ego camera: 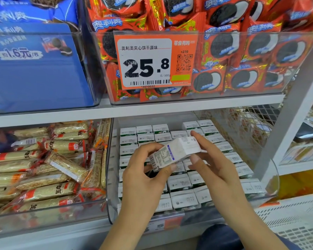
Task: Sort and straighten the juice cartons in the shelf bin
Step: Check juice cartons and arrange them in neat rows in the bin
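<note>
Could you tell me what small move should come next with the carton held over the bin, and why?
Probably turn the carton upright and lower it into the dark gap just below it. Both the left hand and the right hand hold it tilted above the bin, while the other cartons stand in neat rows, tops up.

Our left hand [145, 170] and right hand [211, 165] cover several cartons in the clear shelf bin [271, 179], and the held carton [173, 152] has print too small to read. The bin's lower price label [163, 225] is blurred and partly hidden behind our wrists.
</note>
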Action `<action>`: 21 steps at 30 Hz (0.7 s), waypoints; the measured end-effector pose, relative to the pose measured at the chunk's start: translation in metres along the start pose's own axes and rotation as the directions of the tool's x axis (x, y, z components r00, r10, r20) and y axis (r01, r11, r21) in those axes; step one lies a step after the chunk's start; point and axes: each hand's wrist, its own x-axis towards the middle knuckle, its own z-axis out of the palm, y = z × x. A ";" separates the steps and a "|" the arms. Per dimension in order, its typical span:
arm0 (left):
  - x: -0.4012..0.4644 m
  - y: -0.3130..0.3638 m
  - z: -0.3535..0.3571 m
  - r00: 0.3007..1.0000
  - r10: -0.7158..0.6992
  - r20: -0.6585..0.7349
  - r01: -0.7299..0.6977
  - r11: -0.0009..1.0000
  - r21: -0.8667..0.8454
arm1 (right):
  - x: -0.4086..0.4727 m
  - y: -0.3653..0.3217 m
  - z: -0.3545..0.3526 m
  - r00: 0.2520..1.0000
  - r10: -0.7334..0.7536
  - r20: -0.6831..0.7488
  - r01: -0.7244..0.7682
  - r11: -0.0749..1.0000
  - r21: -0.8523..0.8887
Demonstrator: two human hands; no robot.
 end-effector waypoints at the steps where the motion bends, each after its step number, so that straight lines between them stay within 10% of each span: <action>1: 0.000 0.000 0.000 1.000 0.008 -0.008 -0.007 1.000 0.027 | 0.000 0.000 0.000 1.000 0.030 0.004 -0.030 0.999 0.012; 12: 0.000 0.000 -0.001 0.990 0.135 0.031 -0.138 0.964 0.228 | 0.005 -0.003 0.004 0.970 0.232 -0.070 -0.219 0.962 0.165; 21: 0.000 0.003 0.000 0.924 -0.216 0.316 0.281 0.944 -0.175 | 0.011 0.007 -0.003 0.922 0.386 -0.005 -0.343 0.825 0.449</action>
